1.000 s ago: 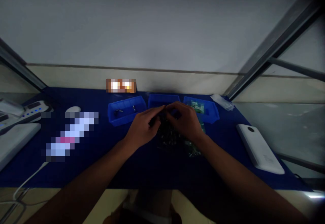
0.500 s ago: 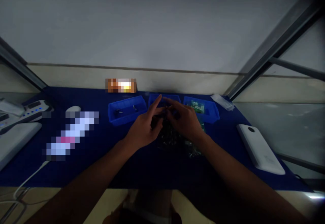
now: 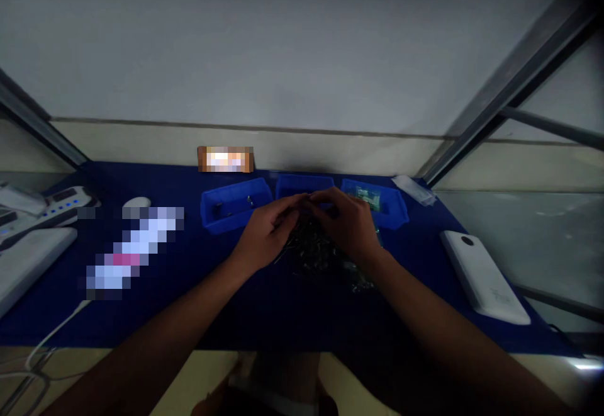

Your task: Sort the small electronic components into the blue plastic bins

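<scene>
My left hand [image 3: 268, 230] and my right hand [image 3: 346, 222] meet fingertip to fingertip over the middle of the table. Both are closed in a pinch, and whatever lies between the fingers is too small and dark to make out. Just below them is a heap of small dark, shiny pieces [image 3: 311, 249]. A clear plastic bag [image 3: 361, 277] lies beside the heap, partly under my right wrist. Behind my hands stand three blue trays: the left tray [image 3: 236, 222] holds a few small metal pieces, the middle tray [image 3: 304, 183] is partly hidden, and the right tray [image 3: 394, 205] holds a green-printed packet [image 3: 368, 199].
A white power bank [image 3: 486, 277] lies on the right, with a clear plastic wrapper [image 3: 414, 191] behind it. On the left are a blurred-out phone-like object [image 3: 132, 252] with a cable, a white mouse-like object [image 3: 136, 204] and a power strip [image 3: 61, 205]. A small lit box [image 3: 225, 159] stands by the wall.
My left index finger, raised before, has come down to meet the right fingertips. My left hand has turned inward slightly. A small piece in the left tray lies differently.
</scene>
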A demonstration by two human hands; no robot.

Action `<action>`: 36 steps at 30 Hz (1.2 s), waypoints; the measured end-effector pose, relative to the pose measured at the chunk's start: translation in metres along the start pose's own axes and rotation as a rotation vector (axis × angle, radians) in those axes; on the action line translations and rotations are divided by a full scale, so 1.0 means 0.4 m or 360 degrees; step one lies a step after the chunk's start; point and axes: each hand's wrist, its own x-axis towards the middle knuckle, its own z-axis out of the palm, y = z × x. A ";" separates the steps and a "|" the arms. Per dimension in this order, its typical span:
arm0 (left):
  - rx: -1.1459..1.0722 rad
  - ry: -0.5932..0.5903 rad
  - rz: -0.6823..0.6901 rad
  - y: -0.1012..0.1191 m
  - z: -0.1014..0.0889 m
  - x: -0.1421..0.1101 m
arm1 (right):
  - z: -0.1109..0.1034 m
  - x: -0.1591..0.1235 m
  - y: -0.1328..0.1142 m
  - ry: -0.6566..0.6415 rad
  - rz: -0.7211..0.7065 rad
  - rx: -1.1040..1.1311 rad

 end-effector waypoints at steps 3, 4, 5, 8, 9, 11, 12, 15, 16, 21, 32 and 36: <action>-0.0135 0.0032 -0.0032 -0.002 0.000 0.006 | 0.002 0.002 0.007 -0.0013 -0.0157 0.0063; -0.0157 0.0050 -0.0040 -0.004 -0.001 0.007 | 0.003 0.003 0.009 -0.0025 -0.0196 0.0072; -0.0165 0.0073 -0.0047 -0.005 -0.002 0.008 | 0.004 0.004 0.010 -0.0047 -0.0231 0.0077; -0.0183 0.0164 -0.0067 -0.013 -0.005 0.010 | 0.005 0.005 0.009 -0.0126 -0.0311 0.0087; -0.0182 0.0193 -0.0068 -0.016 -0.006 0.011 | 0.005 0.005 0.008 -0.0148 -0.0330 0.0093; -0.0187 0.0239 -0.0082 -0.021 -0.007 0.012 | 0.004 0.005 0.005 -0.0159 -0.0335 0.0097; -0.0188 0.0255 -0.0100 -0.024 -0.008 0.012 | 0.004 0.005 0.004 -0.0151 -0.0324 0.0091; -0.0180 0.0268 -0.0163 -0.026 -0.008 0.013 | 0.003 0.004 0.005 -0.0117 -0.0287 0.0045; -0.0165 0.0269 -0.0171 -0.026 -0.008 0.013 | 0.004 0.004 0.007 -0.0107 -0.0278 0.0025; -0.0194 0.0293 -0.0156 -0.017 -0.006 0.012 | 0.009 0.000 0.019 -0.0153 -0.0180 -0.0004; -0.0281 0.0284 -0.0162 -0.005 -0.003 0.012 | 0.013 0.001 0.002 -0.0410 0.0033 0.0108; -0.0339 0.0328 -0.0122 0.002 0.000 0.013 | 0.008 0.004 0.000 -0.0374 0.0245 0.0173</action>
